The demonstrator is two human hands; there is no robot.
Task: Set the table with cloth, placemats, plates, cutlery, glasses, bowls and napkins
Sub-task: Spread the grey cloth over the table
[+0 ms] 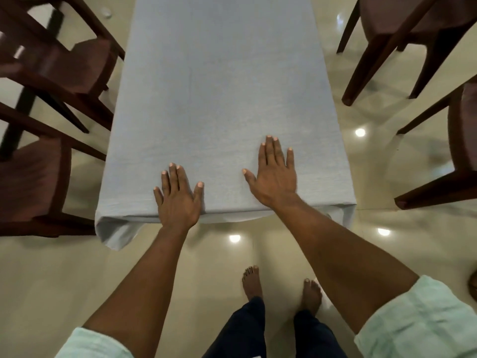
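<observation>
Pressing flat, both hands, left hand (177, 200) and right hand (275, 174), are lying open, gripping nothing, on the cloth (222, 99), which uneven pushing may be dragging askew across the bench.

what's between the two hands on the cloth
Nothing but bare cloth. In the head view the left hand and right hand both lie flat, palms down, near the table's near edge, with only smooth grey fabric between them.

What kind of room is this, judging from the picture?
Probably a home dining room: a long table under a grey-blue cloth, dark wooden chairs drawn back on both sides, and a glossy tiled floor.
</observation>
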